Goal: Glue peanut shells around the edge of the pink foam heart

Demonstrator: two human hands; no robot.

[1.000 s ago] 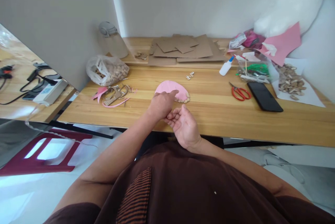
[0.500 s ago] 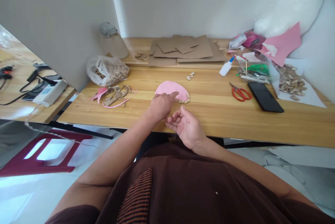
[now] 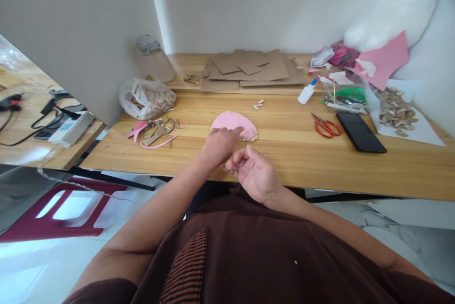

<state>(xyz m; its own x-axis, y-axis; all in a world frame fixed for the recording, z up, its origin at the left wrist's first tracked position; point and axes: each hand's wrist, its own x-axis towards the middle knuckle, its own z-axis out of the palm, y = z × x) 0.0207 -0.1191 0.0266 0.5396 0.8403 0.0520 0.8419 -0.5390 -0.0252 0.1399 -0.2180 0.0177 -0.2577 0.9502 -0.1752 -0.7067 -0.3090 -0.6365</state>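
Pink rounded piece [image 3: 229, 119] under my left hand [image 3: 218, 145]

The piece lies flat on the wooden table [image 3: 320, 166] in front of me, with knobbly tan shells [image 3: 254, 138] along its lower right rim. I judge it light, thin and fairly stiff, the shells brittle; its smooth, bare far edge looks the safest hold. My left fingers drape over its near side; whether they pinch, I cannot tell. My right hand [image 3: 256, 174] curls loosely, palm up, nearby; its fingertips may hide something small. Beyond: matte brown cardboard [image 3: 249, 71], a crinkled clear bag [image 3: 147, 99].
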